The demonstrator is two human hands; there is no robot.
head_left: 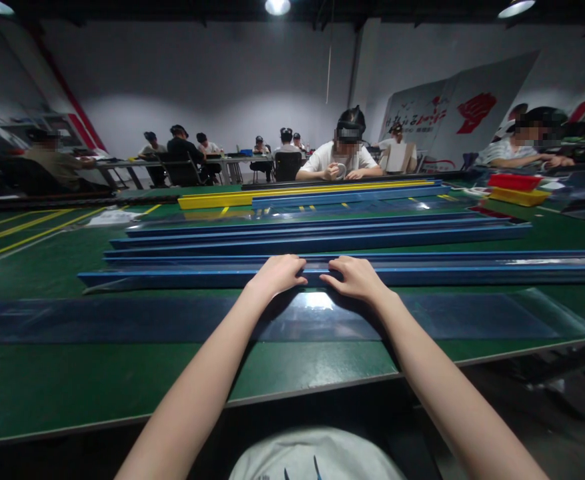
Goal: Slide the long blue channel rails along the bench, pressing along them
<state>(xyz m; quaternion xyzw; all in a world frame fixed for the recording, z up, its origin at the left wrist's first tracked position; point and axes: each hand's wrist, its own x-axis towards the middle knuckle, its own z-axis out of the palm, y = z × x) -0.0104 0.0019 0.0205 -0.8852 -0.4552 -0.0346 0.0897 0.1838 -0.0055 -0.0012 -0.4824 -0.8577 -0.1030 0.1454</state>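
Observation:
A long blue U-shaped channel [202,277] lies crosswise on the table in front of me. My left hand [279,275] is closed over it a little left of the middle, with the fingers over its far side and the thumb on the near side. A short gap to the right, my right hand [355,277] grips the same channel in the same way. Both fingertips are partly hidden behind it. Nearer to me, under my forearms, lies a long flat strip of clear plastic sheet [172,319]. Beyond my hands are more blue channels [317,235], roughly parallel.
The green table [312,370] has its front edge close to my body. Farther back lie a yellow channel [212,200] and white paper [112,217]. Red and yellow bins [517,195] stand at the right. A co-worker [342,157] sits across the table; several people sit beyond.

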